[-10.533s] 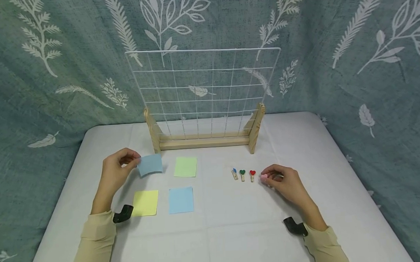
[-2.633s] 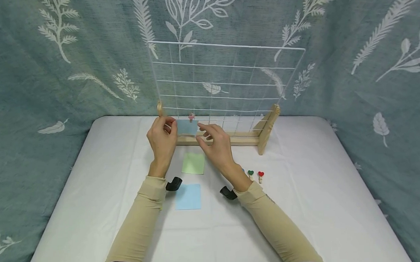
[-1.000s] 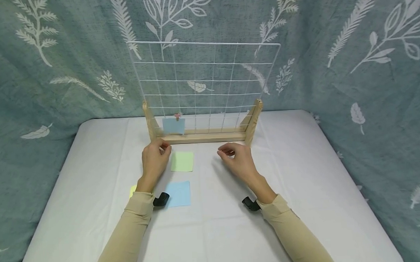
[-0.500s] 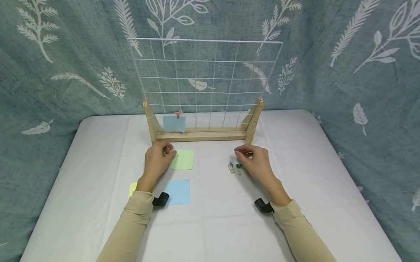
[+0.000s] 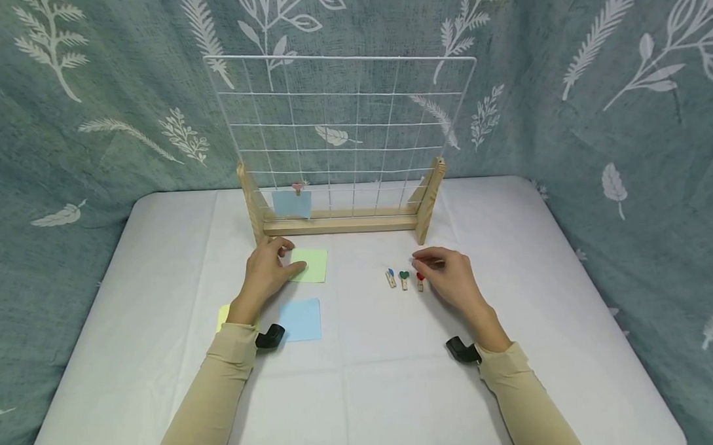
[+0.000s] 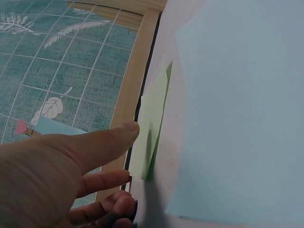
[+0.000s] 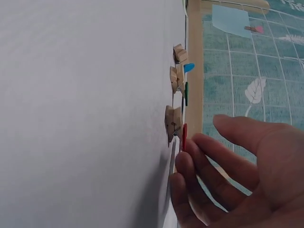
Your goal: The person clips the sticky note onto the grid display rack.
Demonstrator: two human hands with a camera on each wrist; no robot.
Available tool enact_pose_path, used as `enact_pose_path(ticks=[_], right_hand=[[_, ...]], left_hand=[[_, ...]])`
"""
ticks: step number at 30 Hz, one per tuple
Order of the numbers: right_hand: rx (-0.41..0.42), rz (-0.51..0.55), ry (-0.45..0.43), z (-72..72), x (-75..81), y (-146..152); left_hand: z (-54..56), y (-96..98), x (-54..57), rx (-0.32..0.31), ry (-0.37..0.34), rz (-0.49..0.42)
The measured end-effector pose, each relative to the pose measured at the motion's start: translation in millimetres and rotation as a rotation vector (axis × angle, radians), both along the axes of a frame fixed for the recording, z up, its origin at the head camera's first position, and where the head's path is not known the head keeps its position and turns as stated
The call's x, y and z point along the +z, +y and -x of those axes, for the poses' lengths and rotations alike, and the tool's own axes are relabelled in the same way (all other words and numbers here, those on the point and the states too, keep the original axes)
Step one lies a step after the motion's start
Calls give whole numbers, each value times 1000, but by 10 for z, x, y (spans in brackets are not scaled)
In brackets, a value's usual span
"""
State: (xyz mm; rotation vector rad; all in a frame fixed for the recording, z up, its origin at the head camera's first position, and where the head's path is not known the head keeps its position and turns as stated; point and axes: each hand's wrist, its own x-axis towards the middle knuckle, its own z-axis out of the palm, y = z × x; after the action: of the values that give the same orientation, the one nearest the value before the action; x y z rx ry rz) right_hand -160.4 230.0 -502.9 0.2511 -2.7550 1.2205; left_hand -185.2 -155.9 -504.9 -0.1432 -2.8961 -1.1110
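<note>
My left hand (image 5: 268, 270) is at the left edge of a green sticky note (image 5: 315, 266), thumb and fingers apart; in the left wrist view the thumb reaches towards the green note (image 6: 151, 128). Over the row of mini clothespins hovers my right hand (image 5: 449, 277), its fingers loosely bent with nothing between them. Closest to it is the red-heart clothespin (image 7: 174, 122), partly covered in the head view. Beside that lie the green-heart clothespin (image 5: 404, 280) and the blue-topped clothespin (image 5: 390, 278). A pink-heart clothespin (image 5: 297, 188) holds a blue note (image 5: 291, 204) on the wire grid (image 5: 353, 126).
Wooden feet and a bar (image 5: 340, 226) support the grid at the back of the white table (image 5: 362, 392). Another blue note (image 5: 301, 320) lies nearer me. A yellow note (image 5: 223, 315) is mostly hidden by the left forearm. A leaf-patterned curtain (image 5: 540, 78) hangs behind.
The blue note was lifted from the table and now hangs on the grid under the pink-heart clothespin. Both hands have come back from the grid, left to the green note, right to the clothespins.
</note>
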Motion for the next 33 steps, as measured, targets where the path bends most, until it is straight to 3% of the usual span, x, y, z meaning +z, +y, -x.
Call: enact_pose_path(ticks=[13, 23, 33], right_hand=[[46, -15, -68, -86, -47, 111], [98, 5, -29, -54, -80, 94], [81, -19, -28, -85, -110, 106]], left_hand=[[-8, 41, -18, 3, -19, -23], [55, -3, -5, 21, 69, -3], [64, -32, -90, 6, 50, -74]])
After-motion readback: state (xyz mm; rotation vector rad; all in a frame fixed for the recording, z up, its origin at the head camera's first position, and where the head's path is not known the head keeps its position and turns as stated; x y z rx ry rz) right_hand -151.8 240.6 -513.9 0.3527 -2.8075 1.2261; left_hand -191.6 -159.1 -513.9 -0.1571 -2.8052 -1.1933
